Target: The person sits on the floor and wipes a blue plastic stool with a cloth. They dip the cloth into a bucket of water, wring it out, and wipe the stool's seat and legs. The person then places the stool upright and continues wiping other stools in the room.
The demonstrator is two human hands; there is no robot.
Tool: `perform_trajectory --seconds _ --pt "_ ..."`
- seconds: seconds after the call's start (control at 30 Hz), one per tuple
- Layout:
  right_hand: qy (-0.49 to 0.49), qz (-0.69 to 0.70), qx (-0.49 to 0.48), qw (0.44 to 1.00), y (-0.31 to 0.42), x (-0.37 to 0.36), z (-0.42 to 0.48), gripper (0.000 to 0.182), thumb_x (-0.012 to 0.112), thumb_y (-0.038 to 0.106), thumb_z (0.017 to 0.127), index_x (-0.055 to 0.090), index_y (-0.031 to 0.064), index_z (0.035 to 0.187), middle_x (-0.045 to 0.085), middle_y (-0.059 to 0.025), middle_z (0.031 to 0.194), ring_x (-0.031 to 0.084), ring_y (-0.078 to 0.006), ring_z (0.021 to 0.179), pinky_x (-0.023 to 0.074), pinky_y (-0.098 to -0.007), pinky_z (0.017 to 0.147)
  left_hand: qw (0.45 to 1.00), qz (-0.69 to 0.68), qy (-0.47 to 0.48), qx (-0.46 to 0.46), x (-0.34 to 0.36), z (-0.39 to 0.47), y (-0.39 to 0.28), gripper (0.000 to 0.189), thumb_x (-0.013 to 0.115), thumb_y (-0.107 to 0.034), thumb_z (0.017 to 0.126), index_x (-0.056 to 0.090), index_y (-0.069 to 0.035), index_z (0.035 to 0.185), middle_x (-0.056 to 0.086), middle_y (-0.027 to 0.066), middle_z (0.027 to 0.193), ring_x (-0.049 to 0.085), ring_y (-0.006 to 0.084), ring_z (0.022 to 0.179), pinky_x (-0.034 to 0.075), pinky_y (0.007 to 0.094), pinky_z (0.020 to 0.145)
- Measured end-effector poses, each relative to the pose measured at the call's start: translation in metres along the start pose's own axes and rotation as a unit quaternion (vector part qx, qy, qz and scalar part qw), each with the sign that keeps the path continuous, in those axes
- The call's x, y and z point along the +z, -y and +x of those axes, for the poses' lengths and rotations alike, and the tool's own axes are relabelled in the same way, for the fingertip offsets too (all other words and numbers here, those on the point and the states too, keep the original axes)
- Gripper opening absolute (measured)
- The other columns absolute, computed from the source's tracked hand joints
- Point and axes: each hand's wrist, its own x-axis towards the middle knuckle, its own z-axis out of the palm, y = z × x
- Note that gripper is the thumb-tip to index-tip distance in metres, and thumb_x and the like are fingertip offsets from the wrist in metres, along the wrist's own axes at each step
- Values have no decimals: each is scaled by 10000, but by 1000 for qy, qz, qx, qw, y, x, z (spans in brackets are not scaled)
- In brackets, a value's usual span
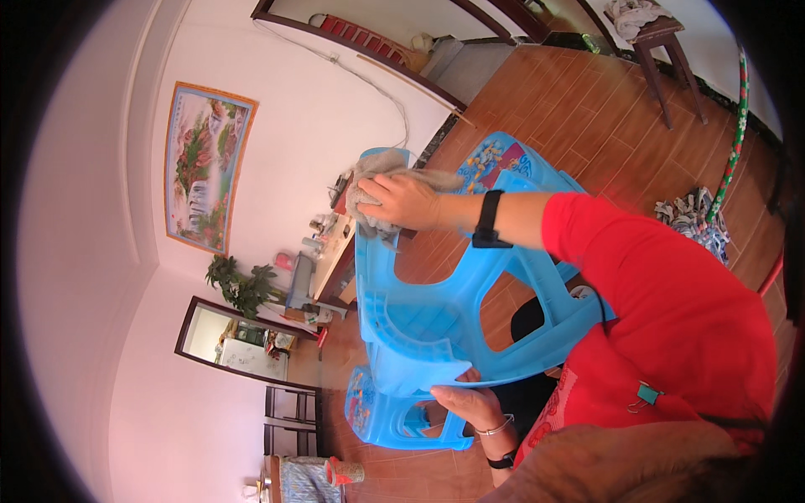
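Observation:
The view lies on its side, with the ceiling at the picture's left. A light-blue plastic stool (434, 314) is held tilted in front of me, its hollow underside and leg openings showing. My right hand (399, 201), upper in the picture, presses a bunched grey cloth (377, 173) against a leg of it. The cloth's loose end is blurred. My left hand (468, 405), lower in the picture, grips the stool's edge with the thumb outside; its fingers are mostly hidden. Two more blue stools with flower-patterned seats stand behind, one above (487, 160) and one below (361, 402) in the picture.
A mop (695, 220) with a green patterned handle rests on the brown tiled floor (585, 113). Near the wall stands a dark wooden stool (657, 38) bearing a cloth. A table (330, 261) with small items, a leafy plant (245, 283) and a patterned bin (344, 471) are farther off.

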Motion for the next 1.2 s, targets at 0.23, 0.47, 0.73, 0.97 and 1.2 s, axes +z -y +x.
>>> perform_trajectory --seconds 0.23,0.47,0.73,0.97,1.2 --pt "-24 97 183 978 67 44 -27 518 674 32 578 572 89 1083 536 -147 1157 550 -270 890 529 -337 668 1000 1 -19 -5 -4 2 3 594 230 -589 966 497 -62 911 410 -17 670 361 109 600 299 226 516" --pt "87 228 125 962 80 61 -45 625 738 27 558 532 115 1142 538 -85 1090 521 -250 972 519 -337 671 996 -74 -32 -46 -8 9 5 626 280 -637 935 498 -53 1001 385 -15 630 341 108 589 283 224 524" --pt "213 308 101 922 65 49 -64 446 708 44 586 571 134 1001 561 -62 973 529 -250 974 485 -409 712 984 -118 -105 -80 -7 10 2 663 295 -673 908 473 -40 998 297 -23 587 274 94 535 218 220 492" --pt "57 421 402 811 51 25 -79 445 600 4 724 556 85 1159 568 -114 1153 532 -297 1082 453 -372 877 989 -96 -81 -74 -11 10 6 692 324 -667 907 486 -14 1073 355 -21 610 331 98 576 271 225 501" --pt "-196 307 452 815 20 44 -33 529 602 -33 689 516 64 1201 580 -168 1082 552 -361 1009 453 -409 863 987 -107 -53 -107 -11 11 8 703 296 -664 914 487 -11 1092 350 -20 603 326 101 548 269 226 492"
